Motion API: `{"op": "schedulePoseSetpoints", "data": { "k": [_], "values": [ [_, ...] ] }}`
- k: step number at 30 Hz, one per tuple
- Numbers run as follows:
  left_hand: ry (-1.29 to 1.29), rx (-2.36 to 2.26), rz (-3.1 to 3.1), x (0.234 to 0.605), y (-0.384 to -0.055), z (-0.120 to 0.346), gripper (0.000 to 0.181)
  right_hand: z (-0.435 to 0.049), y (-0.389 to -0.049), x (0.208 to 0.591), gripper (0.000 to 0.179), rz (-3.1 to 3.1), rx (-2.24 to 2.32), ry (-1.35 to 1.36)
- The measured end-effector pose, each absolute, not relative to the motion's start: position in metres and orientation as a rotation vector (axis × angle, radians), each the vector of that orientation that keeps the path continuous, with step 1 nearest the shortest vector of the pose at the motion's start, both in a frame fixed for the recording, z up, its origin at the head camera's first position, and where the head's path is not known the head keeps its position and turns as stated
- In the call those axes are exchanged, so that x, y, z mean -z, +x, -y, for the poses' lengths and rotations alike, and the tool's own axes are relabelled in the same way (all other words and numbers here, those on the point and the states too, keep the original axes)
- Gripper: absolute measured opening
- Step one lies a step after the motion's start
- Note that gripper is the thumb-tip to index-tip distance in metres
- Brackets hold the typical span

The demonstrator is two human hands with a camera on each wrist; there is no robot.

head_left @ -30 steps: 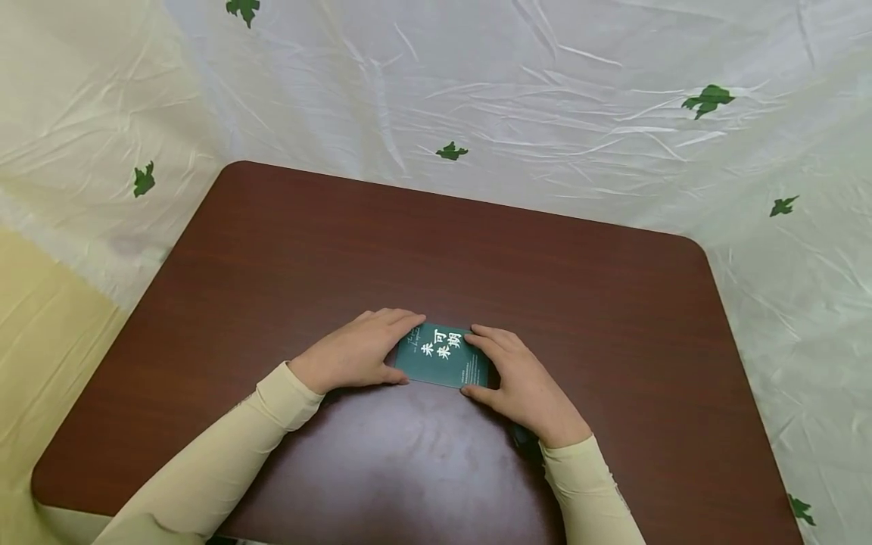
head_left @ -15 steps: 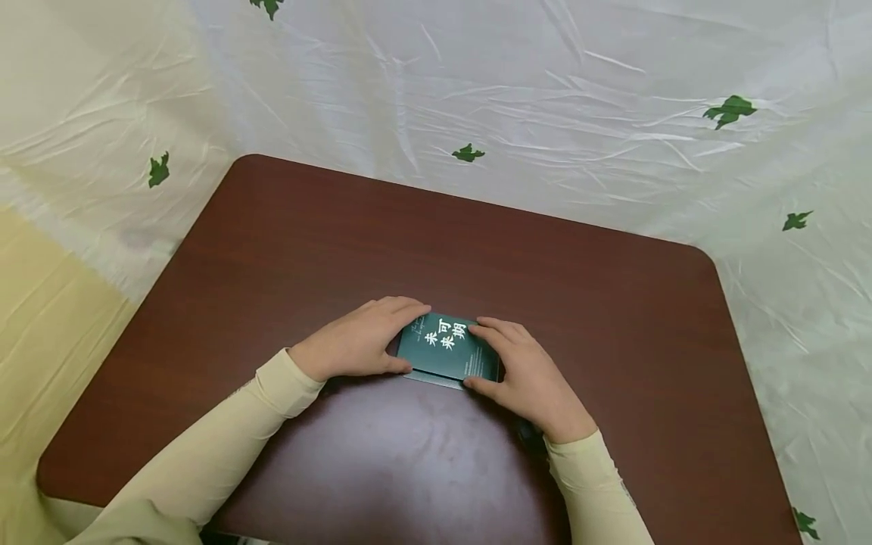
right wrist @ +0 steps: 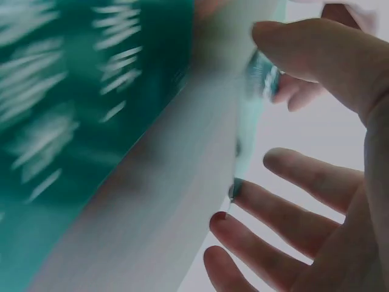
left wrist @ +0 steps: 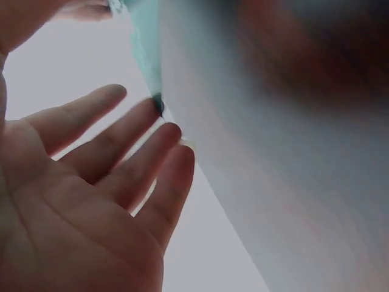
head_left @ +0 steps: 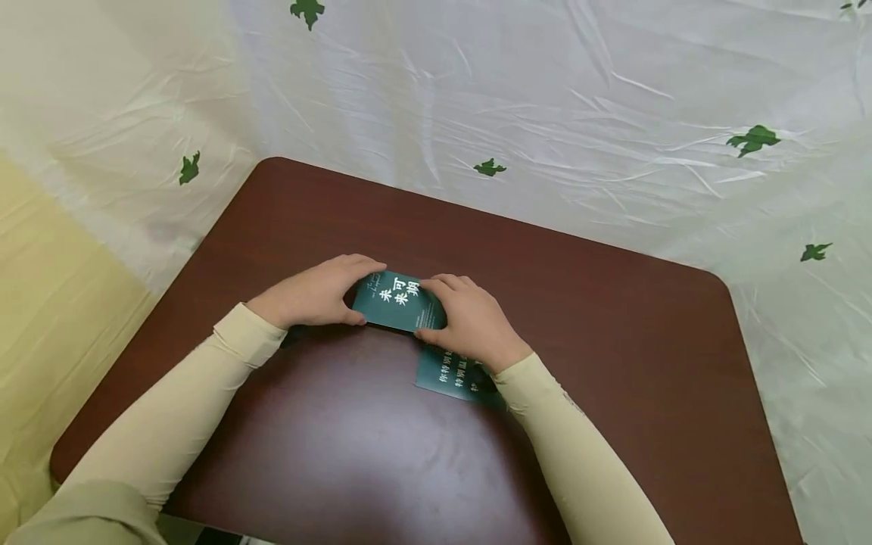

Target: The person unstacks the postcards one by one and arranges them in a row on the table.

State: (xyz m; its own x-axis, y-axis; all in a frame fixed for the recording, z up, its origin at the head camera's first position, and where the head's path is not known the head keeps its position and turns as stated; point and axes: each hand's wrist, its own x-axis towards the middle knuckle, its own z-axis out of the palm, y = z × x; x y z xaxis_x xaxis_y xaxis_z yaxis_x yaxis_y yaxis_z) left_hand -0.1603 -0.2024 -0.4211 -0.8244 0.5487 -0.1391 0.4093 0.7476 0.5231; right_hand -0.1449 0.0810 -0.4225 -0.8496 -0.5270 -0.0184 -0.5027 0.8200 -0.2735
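In the head view, a flat green card (head_left: 388, 306) with large white characters is held between both hands over the middle of the table. The left hand (head_left: 320, 291) grips its left end, thumb at the near edge and fingers at the far edge. At the other end the right hand (head_left: 473, 318) holds it the same way. A second green card (head_left: 443, 375) with pale characters lies on the table, partly hidden under the right hand and wrist. The right wrist view shows that card large and blurred; the held card (right wrist: 246, 146) appears there as a thin teal strip by the fingertips.
The dark red-brown table (head_left: 613, 303) has rounded corners and a glossy patch near its front. White cloth (head_left: 545, 91) with green leaf-like patches hangs behind it and at the sides. A dark object (head_left: 218, 536) shows below the front edge.
Both hands have carried the card leftward and away from the body. The second card, earlier covered by the first, is now partly exposed. The head view has shifted somewhat.
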Motion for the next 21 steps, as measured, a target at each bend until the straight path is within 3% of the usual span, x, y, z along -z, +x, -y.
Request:
{"op": "schedulePoseSetpoints", "data": {
  "k": [11,21],
  "values": [
    [0.530,-0.754,-2.631,0.418,-0.204,0.282,0.096,0.009,-0.200,0.431,0.083,-2.853,0.330,-0.849],
    [0.401,-0.764,-2.597,0.419,-0.216,0.315,0.095,0.046,-0.221,0.435,0.083,-2.828,0.324,-0.851]
  ]
}}
